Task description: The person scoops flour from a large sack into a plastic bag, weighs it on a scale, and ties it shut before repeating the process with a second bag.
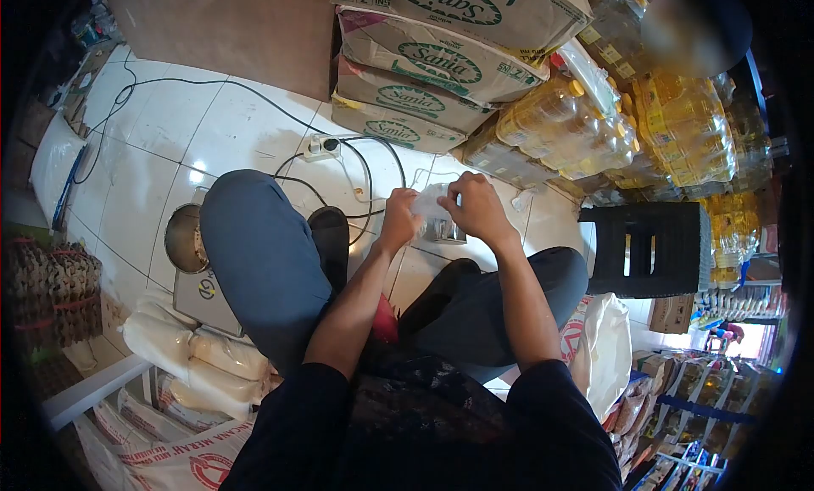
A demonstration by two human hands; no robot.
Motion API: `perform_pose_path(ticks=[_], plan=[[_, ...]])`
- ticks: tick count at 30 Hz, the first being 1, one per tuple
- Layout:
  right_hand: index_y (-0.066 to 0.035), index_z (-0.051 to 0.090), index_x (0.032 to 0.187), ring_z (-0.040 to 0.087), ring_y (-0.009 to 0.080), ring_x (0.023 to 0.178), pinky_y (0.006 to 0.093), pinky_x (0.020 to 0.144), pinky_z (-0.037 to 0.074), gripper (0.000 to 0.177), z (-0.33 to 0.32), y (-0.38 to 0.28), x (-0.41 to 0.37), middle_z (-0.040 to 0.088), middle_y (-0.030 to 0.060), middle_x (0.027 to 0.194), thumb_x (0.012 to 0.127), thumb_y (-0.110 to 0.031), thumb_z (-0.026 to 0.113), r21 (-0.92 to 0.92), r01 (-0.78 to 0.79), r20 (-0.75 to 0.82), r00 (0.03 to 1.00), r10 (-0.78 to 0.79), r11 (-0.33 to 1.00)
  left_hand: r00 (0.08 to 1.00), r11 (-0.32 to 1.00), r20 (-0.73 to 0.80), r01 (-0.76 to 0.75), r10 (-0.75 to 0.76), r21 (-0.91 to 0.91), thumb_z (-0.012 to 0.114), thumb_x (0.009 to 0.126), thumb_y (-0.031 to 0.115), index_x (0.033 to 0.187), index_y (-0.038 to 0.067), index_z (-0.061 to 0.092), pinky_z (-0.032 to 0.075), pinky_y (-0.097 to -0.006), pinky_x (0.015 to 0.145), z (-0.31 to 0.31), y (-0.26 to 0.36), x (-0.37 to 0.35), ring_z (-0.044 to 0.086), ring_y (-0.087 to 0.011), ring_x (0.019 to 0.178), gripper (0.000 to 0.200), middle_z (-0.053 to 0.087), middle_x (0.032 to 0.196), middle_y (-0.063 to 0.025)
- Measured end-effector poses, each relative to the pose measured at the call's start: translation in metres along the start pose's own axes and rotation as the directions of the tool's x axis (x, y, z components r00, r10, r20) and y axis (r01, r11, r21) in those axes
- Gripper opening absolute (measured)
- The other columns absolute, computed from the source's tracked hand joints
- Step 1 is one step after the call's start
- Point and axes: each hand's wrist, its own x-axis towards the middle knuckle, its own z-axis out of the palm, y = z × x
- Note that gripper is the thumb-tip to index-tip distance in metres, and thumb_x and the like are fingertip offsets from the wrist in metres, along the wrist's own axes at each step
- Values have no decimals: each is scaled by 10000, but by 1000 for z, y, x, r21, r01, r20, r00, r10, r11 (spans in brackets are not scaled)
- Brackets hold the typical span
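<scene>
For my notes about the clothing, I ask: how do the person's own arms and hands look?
The left sleeve and right sleeve are short and dark, almost black, ending near the elbows. The left hand and right hand wear no gloves. No watch or bracelet shows; the fingers appear too small to rule out rings.

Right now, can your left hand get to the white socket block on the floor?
Probably yes: only cords seem to lie between the left hand and the white socket block, though that hand is holding pale plastic.
</scene>
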Motion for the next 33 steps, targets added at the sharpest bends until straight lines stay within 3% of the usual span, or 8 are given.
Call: perform_pose_path(ticks=[3,10,16,19,23,28,31,33], plan=[[-4,634,714,584,373,725,457,666,475,219,-9,1,7,600,192,791,771,-210,682,218,-75,-112,988,102,973,995,993,28,100,-98,-67,603,719,54,956,-10,623,448,-381,836,2,-3,-1,561,-339,922,246,599,900,-189],[-34,492,1198,631,379,817,448,726,498,725,16,-20,-1,641,220,868,700,-510,722,4,-90,-83,993,90,996,998,999,53,-48,47,17,576,751,68,948,-31,565,445,-395,761,-5,4,-1,568,-351,842,221,582,870,-199],[4,618,878,611,415,740,458,692,491,162,40,-24,16,617,236,727,815,-141,585,221,-102,-3,994,106,970,1000,1000,20,9,-9,4,628,666,54,806,-8,583,429,-455,732,-1,7,0,524,-397,848,160,588,829,-199],[27,614,826,601,426,660,489,647,484,171,36,-12,14,607,247,692,826,-138,568,284,-54,-88,993,82,957,998,996,47,-37,34,86,625,662,36,801,-17,589,432,-451,739,-2,-6,-2,528,-392,850,153,591,834,-190],[-40,595,1027,551,381,1001,444,820,446,292,-3,-40,10,583,202,1029,737,-64,570,-34,10,-186,982,-16,999,992,988,91,-101,90,121,603,649,4,816,-22,596,432,-449,744,2,-5,-1,529,-390,847,168,594,832,-183],[-43,595,1019,507,305,1154,543,1037,275,330,39,-39,0,590,166,1047,699,-118,620,-571,363,98,921,-378,736,960,956,44,-280,277,94,596,692,30,944,-1,611,418,-465,802,0,-1,-6,511,-374,926,255,573,1023,-178],[-33,638,959,618,317,988,523,955,389,249,65,-15,11,643,178,933,736,-138,609,-507,237,547,831,97,829,965,951,213,-203,153,235,670,636,39,965,8,591,415,-456,837,-10,5,-8,485,-336,1015,340,544,1029,-136],[-22,650,912,644,335,874,496,860,456,215,47,-12,15,654,190,872,752,-159,606,-375,150,570,815,100,915,973,964,197,-161,120,212,803,575,174,1070,28,578,404,-440,902,-15,5,-13,496,-330,1055,564,554,1060,-128]])
